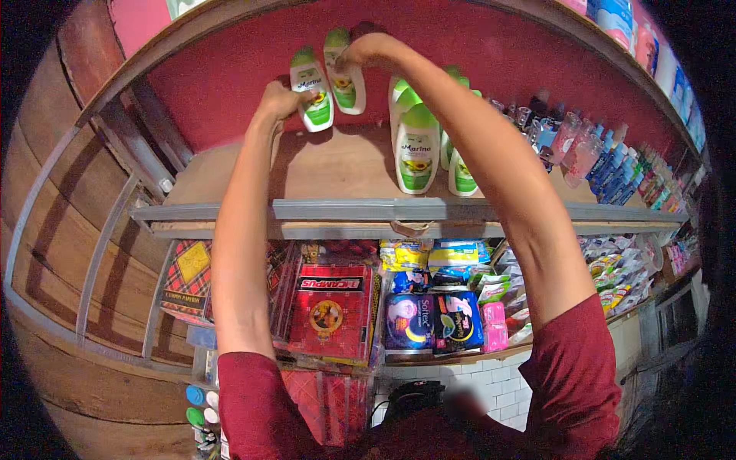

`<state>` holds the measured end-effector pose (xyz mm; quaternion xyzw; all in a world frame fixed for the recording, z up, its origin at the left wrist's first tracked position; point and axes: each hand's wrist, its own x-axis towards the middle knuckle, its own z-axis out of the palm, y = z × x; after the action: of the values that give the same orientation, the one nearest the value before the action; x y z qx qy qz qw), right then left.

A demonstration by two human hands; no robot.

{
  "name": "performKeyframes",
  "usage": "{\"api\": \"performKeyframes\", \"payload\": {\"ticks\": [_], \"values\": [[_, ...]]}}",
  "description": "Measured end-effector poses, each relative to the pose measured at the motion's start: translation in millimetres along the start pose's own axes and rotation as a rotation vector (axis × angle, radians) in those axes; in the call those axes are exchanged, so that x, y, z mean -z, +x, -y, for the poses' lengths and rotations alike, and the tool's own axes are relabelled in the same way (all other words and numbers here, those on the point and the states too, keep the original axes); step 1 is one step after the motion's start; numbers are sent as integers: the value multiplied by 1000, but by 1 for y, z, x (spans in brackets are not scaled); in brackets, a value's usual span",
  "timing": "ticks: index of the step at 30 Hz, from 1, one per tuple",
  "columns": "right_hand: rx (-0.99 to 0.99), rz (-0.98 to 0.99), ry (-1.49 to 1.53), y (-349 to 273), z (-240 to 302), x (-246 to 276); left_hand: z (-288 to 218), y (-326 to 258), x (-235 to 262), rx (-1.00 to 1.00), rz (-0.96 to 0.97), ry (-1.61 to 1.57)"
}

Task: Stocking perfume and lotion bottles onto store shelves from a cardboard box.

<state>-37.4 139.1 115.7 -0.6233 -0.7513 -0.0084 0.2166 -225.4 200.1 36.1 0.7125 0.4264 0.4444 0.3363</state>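
Note:
Both my arms reach up to a wooden shelf against a dark red wall. My left hand is closed round a white lotion bottle with a green cap and green label, held tilted above the shelf. Close beside it, my right hand grips a second lotion bottle of the same kind, also tilted; part of that hand is lost in shadow. To the right, a like green-capped bottle stands upright at the front, with several more next to and behind it, partly covered by my right forearm.
The wooden shelf has a grey metal front edge. Small spray bottles crowd its right side. On the level below lie red notebooks and packs of pads. A grey metal frame stands at the left.

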Motion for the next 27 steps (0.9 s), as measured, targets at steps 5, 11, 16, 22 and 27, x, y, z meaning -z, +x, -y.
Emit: {"api": "performKeyframes", "payload": {"ticks": [5, 11, 16, 22, 27], "values": [[-5, 50, 309, 44, -56, -27, 8, 15, -10, 74, -1, 128], [-67, 130, 225, 88, -87, -58, 12, 15, -14, -14, 16, 243], [-82, 302, -55, 71, -67, -31, 22, 33, -10, 35, 183, 335], [-73, 133, -236, 51, -68, -56, 34, 60, -10, -37, 245, 766], [-25, 118, -119, 73, -82, -60, 49, 78, -16, 19, 288, 754]]}}
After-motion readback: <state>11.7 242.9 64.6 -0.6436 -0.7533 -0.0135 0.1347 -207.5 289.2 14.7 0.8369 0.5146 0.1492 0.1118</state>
